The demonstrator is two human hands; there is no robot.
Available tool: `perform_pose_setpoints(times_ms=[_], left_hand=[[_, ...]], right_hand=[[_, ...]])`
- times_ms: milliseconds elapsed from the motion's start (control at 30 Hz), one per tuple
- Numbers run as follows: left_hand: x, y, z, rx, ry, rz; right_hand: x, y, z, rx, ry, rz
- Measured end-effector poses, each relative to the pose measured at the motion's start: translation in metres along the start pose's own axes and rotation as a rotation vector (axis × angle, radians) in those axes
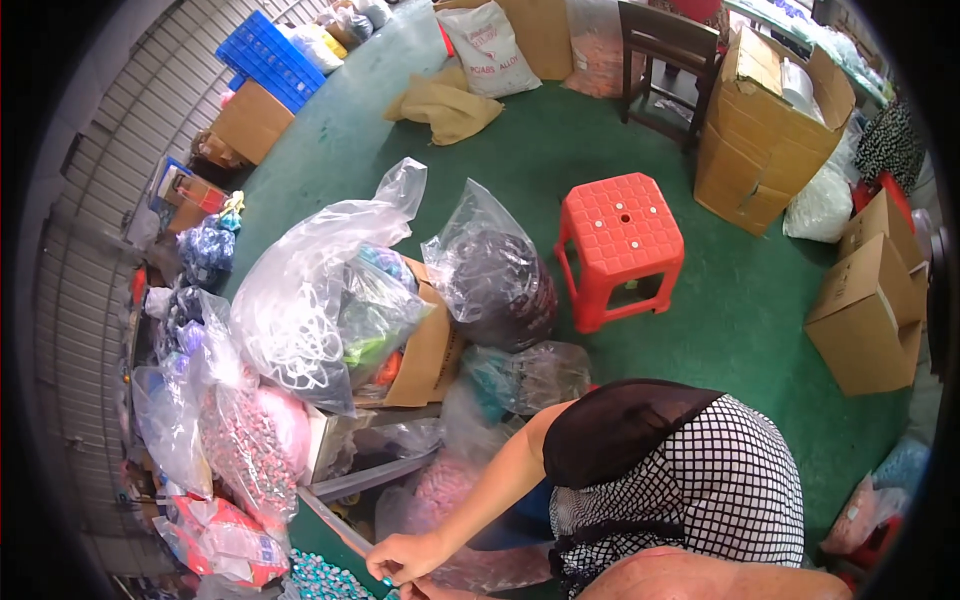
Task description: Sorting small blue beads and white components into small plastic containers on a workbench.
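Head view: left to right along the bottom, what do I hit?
Red-and-white plastic bag → pile of small teal and pale pieces → hand with bent fingers → black-and-white checked garment → clear bag with pinkish contents.

Far ahead of me, slightly left of centre, I can make out a red printed mark (pixel 483 35) above a line of red capital lettering (pixel 497 74) on a white sack (pixel 512 50). At my near left, a red-and-white plastic package (pixel 226 540) bears print too small for me to read.
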State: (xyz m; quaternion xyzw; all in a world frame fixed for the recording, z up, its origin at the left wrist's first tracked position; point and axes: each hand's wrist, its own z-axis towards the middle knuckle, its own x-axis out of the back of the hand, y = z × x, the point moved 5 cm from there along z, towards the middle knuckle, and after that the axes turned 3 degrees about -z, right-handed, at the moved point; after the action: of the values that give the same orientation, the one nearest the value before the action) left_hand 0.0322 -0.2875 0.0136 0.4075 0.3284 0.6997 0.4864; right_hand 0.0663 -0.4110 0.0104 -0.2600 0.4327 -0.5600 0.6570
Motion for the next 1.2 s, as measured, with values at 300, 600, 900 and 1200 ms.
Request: perform_pose_setpoints(times_ms=[300, 600, 900, 1200], left_hand=[[0.009, 0.001, -0.004, 0.060, 0.121, -0.143], [0.021, -0.003, -0.015, 0.040, 0.147, -0.019], [0.033, -0.007, -0.016, 0.276, 0.168, 0.117], [0.072, -0.042, -0.014, 0.260, 0.208, -0.123]], right_hand=[[0.001, 0.006, -0.003, 0.347, -0.059, -0.156], [-0.009, 0.024, -0.007, 0.138, -0.210, -0.031], [-0.024, 0.041, -0.008, -0.107, -0.397, 0.064], [-0.034, 0.065, -0.002, -0.445, -0.573, 0.120]])
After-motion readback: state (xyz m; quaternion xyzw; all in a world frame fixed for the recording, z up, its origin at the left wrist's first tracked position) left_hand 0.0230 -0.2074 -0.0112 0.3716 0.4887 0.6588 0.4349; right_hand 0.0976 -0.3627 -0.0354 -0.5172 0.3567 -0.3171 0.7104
